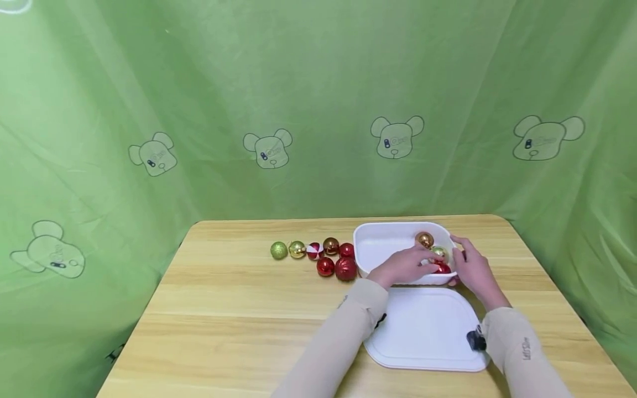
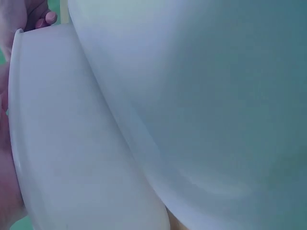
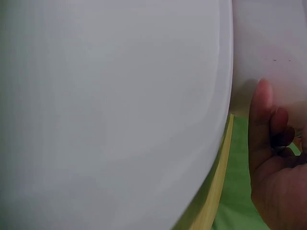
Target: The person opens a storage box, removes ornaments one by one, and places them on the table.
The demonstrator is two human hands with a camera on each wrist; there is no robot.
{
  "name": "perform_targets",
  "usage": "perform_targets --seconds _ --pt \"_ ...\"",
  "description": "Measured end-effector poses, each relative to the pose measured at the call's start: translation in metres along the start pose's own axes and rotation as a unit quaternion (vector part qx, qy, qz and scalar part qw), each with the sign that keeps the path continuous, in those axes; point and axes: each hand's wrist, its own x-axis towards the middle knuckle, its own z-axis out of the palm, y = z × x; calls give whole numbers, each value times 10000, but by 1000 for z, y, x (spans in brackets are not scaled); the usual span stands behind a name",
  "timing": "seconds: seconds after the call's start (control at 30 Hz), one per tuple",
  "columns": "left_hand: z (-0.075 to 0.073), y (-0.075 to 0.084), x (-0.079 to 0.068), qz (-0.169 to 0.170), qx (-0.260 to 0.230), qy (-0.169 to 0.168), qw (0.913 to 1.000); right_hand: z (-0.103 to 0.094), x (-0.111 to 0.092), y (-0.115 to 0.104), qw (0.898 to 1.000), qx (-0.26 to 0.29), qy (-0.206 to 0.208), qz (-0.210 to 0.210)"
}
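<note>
In the head view, a white plastic box (image 1: 383, 240) stands toward the far right of the wood-grain tabletop (image 1: 224, 298). At its right end sit a copper bauble (image 1: 424, 239), a pale gold bauble (image 1: 440, 252) and a shiny red bauble (image 1: 442, 268). The left hand (image 1: 405, 265) reaches over the near rim to the gold and red ones; whether its fingers pinch either cannot be told. The right hand (image 1: 473, 270) grips the box's right end, fingers curled about the wall. Left of the box, seven more baubles (image 1: 325, 266) cluster in green, gold, bronze, red and red-and-white. The white lid (image 1: 423, 331) lies flat in front, and a green curtain (image 1: 318, 83) printed with bear heads hangs behind.

In the left wrist view, the lid and the box's outer wall fill most of the space, with parts of hands along the left edge.

In the right wrist view, the right hand's curled fingers touch the box wall beside the lid.
</note>
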Motion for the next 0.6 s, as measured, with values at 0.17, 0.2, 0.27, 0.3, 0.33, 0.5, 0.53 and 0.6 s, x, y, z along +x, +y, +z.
perform_targets --seconds 0.17,0.2,0.27,0.3,0.33,0.5,0.53,0.6 --pt "4 3 7 -67 235 -273 9993 0 1 1 10000 -20 52 -71" --pt "4 4 7 -90 268 -297 9992 0 1 2 10000 22 28 -60" --pt "5 5 7 -110 331 -341 9988 1 0 2 10000 85 -23 -26" --pt "6 5 7 -115 347 -354 9987 1 0 2 9999 93 -39 -11" --pt "6 6 7 -105 340 -351 9987 1 -1 2 9999 109 -58 11" --pt "4 8 5 26 323 -225 9992 2 -1 3 9999 117 -31 -22" --pt "4 8 5 63 316 -188 9993 2 -1 3 9999 119 -13 -27" --pt "3 8 4 114 321 -120 9993 1 -1 3 9999 140 -2 -29"
